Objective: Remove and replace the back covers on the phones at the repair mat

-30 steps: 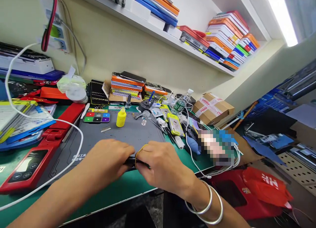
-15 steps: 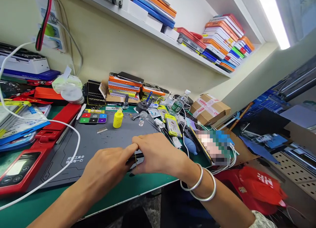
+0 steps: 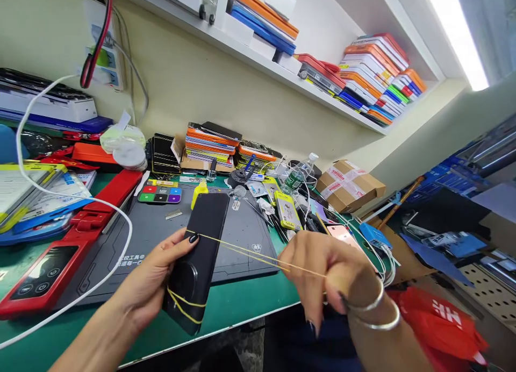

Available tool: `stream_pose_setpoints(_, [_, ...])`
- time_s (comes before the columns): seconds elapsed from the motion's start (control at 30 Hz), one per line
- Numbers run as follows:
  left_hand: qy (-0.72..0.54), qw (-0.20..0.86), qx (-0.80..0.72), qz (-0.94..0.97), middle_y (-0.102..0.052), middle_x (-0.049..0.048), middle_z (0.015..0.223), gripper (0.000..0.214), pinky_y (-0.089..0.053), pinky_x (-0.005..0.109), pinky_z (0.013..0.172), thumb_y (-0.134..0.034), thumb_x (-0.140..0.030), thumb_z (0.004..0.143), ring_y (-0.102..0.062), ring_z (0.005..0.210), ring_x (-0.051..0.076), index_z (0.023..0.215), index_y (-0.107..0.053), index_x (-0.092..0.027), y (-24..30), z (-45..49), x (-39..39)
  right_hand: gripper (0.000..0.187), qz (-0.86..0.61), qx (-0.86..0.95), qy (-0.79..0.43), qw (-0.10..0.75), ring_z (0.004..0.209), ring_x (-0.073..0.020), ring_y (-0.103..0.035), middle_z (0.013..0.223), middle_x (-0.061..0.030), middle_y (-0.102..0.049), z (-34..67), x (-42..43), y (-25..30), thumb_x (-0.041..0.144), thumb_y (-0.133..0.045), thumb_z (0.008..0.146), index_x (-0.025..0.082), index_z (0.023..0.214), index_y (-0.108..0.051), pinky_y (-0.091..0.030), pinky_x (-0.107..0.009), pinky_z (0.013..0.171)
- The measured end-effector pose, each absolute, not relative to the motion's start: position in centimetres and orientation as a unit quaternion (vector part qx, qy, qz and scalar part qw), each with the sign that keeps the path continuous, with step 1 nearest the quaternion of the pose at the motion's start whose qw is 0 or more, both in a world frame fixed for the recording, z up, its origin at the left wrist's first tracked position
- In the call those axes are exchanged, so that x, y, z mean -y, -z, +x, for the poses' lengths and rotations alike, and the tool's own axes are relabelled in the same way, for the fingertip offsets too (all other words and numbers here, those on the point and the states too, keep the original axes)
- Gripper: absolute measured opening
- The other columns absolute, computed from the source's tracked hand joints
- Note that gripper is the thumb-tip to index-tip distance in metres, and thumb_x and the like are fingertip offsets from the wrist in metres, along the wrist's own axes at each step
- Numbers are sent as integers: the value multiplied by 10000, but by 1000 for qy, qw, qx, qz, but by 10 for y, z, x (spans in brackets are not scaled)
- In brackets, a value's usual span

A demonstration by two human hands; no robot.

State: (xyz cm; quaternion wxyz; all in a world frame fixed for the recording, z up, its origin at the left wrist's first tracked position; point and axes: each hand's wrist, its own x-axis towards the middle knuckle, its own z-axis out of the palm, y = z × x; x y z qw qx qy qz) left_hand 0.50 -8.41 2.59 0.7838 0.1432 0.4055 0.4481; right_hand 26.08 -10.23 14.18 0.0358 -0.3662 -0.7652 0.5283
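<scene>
My left hand (image 3: 155, 278) grips a black phone (image 3: 198, 254), back side up, lifted off the grey work mat (image 3: 161, 237). A yellow rubber band is wrapped round the phone's lower end. A second yellow rubber band (image 3: 250, 254) runs from the phone's middle, stretched taut to the right. My right hand (image 3: 330, 278) pinches that band and pulls it; two silver bangles sit on its wrist.
A yellow bottle (image 3: 200, 189) and a coloured button pad (image 3: 160, 193) lie at the mat's far edge. A red device (image 3: 44, 275) and a white cable (image 3: 80, 200) are at left. Tools, cables, a water bottle (image 3: 296, 173) and a cardboard box (image 3: 349, 184) crowd the right.
The phone was flat on the mat under both hands. Now my left hand holds it up and my right hand has pulled a rubber band out to the right.
</scene>
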Motion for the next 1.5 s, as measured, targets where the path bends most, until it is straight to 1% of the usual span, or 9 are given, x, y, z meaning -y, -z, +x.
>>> stream_pose_setpoints(0.1, [-433,809,-393,56,-731,19,714,123,-549,189,458,-628,-64,751,-669,533,129,792,-688,-164,-21,18,92,583,-359,794,-371,322,680,-182,-668,717,-11,-734,247,130,-119,746,-334,845,352,969,-746,-474,-388,823])
stream_pose_setpoints(0.23, [-418,822,-386,24,-684,2,605,104,-542,184,435,-611,-114,792,-625,453,105,704,-658,-144,-16,29,101,497,-345,775,-283,447,1156,-271,-541,1135,-22,-688,227,152,-101,618,-502,859,408,1308,-531,-314,-482,1041])
stream_pose_setpoints(0.4, [-418,831,-366,32,-734,8,793,164,-555,174,476,-659,-126,762,-654,530,95,917,-693,-170,-14,33,107,685,-372,607,-431,554,836,-200,-530,891,-50,-597,218,146,-80,664,-658,709,288,1277,-594,-446,-321,780])
stream_pose_setpoints(0.67, [-319,852,-274,312,-712,35,730,357,-505,198,546,-812,-274,586,-643,615,144,915,-727,-163,-13,26,104,781,-410,499,-679,350,615,-129,-429,720,-24,-508,223,119,-71,784,-563,647,152,1088,-694,-381,-252,558])
stream_pose_setpoints(0.9, [-160,707,-271,633,-466,-58,574,134,-272,198,493,-645,-275,685,-388,543,75,657,-628,-145,-42,29,87,717,-557,710,-416,115,789,-163,-586,881,-23,-674,217,109,-121,421,-811,597,173,1242,-618,-443,-275,746])
stream_pose_setpoints(1.03, [-190,676,-278,656,-323,-72,538,193,-176,207,471,-635,-244,664,-260,530,57,545,-520,-146,-45,38,79,421,-567,754,-296,149,809,-192,-639,801,-32,-705,209,110,-133,300,-795,657,169,1052,-728,-463,-299,781])
stream_pose_setpoints(1.27, [-256,804,-234,484,-637,5,741,294,-426,205,577,-740,-376,660,-560,624,107,822,-674,-141,-33,26,78,960,-372,595,-611,366,1206,-287,-532,1325,-111,-554,226,127,-108,550,-842,531,244,1364,-474,-421,-434,1010])
stream_pose_setpoints(1.4, [-282,779,-246,503,-618,-17,718,249,-398,192,565,-708,-360,692,-524,613,94,824,-670,-151,-35,26,83,874,-393,530,-609,441,1166,-288,-563,1313,-139,-560,222,135,-90,519,-825,603,218,1349,-486,-458,-431,971])
stream_pose_setpoints(1.5, [-219,685,-241,652,-577,-35,616,136,-344,210,553,-606,-276,737,-439,572,92,755,-679,-162,-43,33,93,734,-440,569,-597,355,1030,-253,-645,1200,-127,-646,224,128,-95,485,-806,644,191,1271,-563,-521,-399,875])
